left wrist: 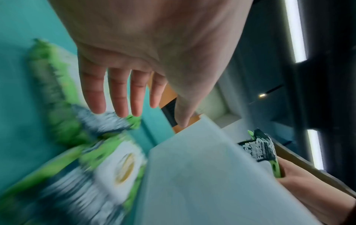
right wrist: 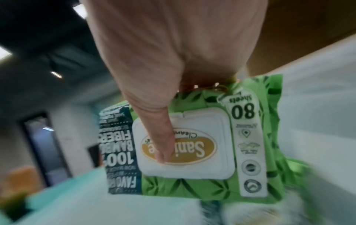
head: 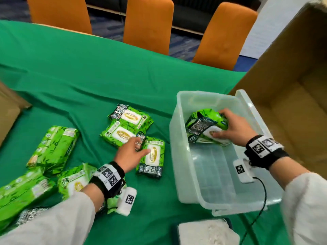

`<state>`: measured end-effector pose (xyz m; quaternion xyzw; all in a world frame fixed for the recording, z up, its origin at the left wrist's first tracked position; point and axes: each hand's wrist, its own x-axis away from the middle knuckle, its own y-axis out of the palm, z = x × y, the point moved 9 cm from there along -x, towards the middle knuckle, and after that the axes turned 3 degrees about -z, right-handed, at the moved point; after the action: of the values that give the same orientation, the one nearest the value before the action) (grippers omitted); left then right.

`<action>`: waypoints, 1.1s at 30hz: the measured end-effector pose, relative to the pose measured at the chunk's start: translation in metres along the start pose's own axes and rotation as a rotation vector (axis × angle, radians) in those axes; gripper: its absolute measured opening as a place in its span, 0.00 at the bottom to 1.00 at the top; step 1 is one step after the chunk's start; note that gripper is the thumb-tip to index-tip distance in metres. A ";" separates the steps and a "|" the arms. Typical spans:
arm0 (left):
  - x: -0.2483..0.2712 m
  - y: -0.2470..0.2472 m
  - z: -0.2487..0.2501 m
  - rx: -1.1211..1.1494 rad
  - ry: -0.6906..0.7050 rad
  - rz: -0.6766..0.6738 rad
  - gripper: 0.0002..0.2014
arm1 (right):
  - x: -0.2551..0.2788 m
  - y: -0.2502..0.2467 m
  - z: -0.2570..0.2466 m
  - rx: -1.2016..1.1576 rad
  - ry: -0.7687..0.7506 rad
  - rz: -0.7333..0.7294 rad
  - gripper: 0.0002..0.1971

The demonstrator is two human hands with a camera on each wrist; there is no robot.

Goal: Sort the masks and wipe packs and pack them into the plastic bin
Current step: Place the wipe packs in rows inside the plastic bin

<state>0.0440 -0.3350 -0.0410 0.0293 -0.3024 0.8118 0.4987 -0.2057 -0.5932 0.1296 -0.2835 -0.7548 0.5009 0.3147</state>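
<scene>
My right hand [head: 230, 128] grips a green wipe pack [head: 203, 124] inside the clear plastic bin [head: 182, 156], thumb on its white lid [right wrist: 185, 143]. Another pack [head: 198, 139] lies under it in the bin. My left hand [head: 131, 152] hovers with straight fingers [left wrist: 119, 94] over the wipe packs on the green cloth, between one pack [head: 152, 156] and another [head: 118, 135]. A third pack [head: 131, 115] lies behind them. In the left wrist view the nearest pack [left wrist: 108, 170] is blurred.
Larger green packs [head: 54, 147] lie at the left, with more under my left forearm [head: 74, 183]. An open cardboard box [head: 292, 85] stands right of the bin, another cardboard edge [head: 8, 110] at far left. Orange chairs [head: 148, 23] line the table's far side. A white bundle [head: 207, 232] lies near the front edge.
</scene>
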 end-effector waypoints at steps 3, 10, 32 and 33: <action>-0.006 0.033 -0.054 -0.057 -0.152 -0.033 0.33 | -0.019 0.053 0.050 0.064 0.071 -0.088 0.42; -0.013 0.072 -0.078 -0.089 -0.260 -0.004 0.43 | -0.036 0.128 0.101 0.379 0.085 0.038 0.39; 0.014 0.016 -0.025 -0.040 -0.241 0.051 0.40 | -0.011 0.102 0.064 -0.164 0.176 -0.077 0.42; 0.022 0.002 -0.015 -0.038 -0.206 0.060 0.40 | -0.006 0.089 0.045 -0.196 0.128 -0.063 0.41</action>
<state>0.0356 -0.3106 -0.0467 0.0938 -0.3682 0.8132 0.4408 -0.2259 -0.5935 0.0323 -0.3205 -0.7869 0.3956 0.3487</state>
